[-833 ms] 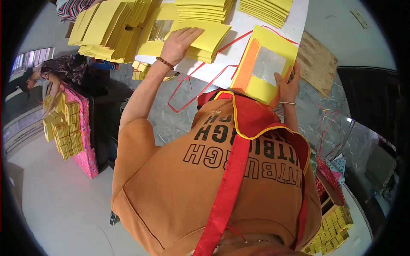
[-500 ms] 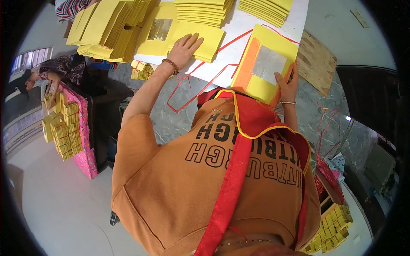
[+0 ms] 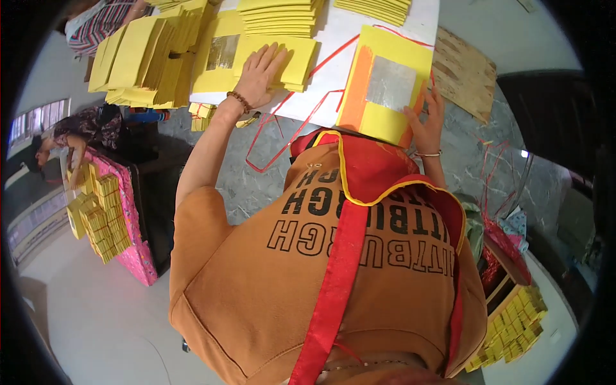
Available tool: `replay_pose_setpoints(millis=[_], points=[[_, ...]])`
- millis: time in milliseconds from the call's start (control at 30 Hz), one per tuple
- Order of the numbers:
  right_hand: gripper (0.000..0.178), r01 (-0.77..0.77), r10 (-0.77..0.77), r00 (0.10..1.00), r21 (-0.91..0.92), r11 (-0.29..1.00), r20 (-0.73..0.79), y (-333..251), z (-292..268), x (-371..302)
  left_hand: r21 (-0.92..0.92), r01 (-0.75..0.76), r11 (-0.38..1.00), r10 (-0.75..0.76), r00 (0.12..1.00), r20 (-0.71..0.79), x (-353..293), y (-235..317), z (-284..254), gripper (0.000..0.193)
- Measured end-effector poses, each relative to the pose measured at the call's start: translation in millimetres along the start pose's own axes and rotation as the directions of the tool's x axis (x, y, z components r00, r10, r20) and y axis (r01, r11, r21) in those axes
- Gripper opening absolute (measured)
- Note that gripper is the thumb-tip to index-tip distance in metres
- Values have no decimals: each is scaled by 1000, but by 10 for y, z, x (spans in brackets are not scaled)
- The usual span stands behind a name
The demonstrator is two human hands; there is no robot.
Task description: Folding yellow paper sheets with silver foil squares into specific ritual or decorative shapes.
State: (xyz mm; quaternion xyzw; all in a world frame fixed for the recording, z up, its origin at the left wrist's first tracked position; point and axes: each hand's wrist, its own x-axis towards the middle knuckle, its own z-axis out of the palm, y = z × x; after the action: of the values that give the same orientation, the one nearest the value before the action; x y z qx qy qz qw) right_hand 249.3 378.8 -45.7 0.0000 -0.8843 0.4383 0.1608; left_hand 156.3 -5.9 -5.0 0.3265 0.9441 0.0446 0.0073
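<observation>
My left hand [image 3: 256, 78] lies flat, fingers stretched, on a small stack of folded yellow paper [image 3: 296, 56] at the near edge of the white-topped table [image 3: 326, 76]. Just left of it is a yellow sheet with a silver foil patch [image 3: 222, 52]. My right hand [image 3: 428, 125] rests at the right edge of a thicker yellow paper stack [image 3: 385, 123], which has a silver square on top and orange bands on its sides. The thumb reaches over the stack's top and the fingers are apart. Red string [image 3: 296, 142] trails over the table edge beside this stack.
More yellow paper stacks [image 3: 138, 61] crowd the table's left and far sides. A wooden board [image 3: 463, 74] lies right of the table. At left, another person [image 3: 86, 131] works at a pink-covered table [image 3: 125, 192] with yellow bundles. Several bundles [image 3: 513, 330] sit at lower right.
The view has shifted, so the table sits a little farther left and higher. My left hand stays on the folded paper; my right hand's fingers have loosened slightly at the stack's edge.
</observation>
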Motion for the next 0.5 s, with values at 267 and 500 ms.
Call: replay_pose_setpoints(millis=[267,500], points=[[43,-28,28,1000,73,997,1,60,135,-156,-243,-439,865,412,898,-155,309,1222,-89,61],[39,-174,171,985,280,944,36,219,199,-169,-255,-600,758,561,800,-215,437,1355,30,29]])
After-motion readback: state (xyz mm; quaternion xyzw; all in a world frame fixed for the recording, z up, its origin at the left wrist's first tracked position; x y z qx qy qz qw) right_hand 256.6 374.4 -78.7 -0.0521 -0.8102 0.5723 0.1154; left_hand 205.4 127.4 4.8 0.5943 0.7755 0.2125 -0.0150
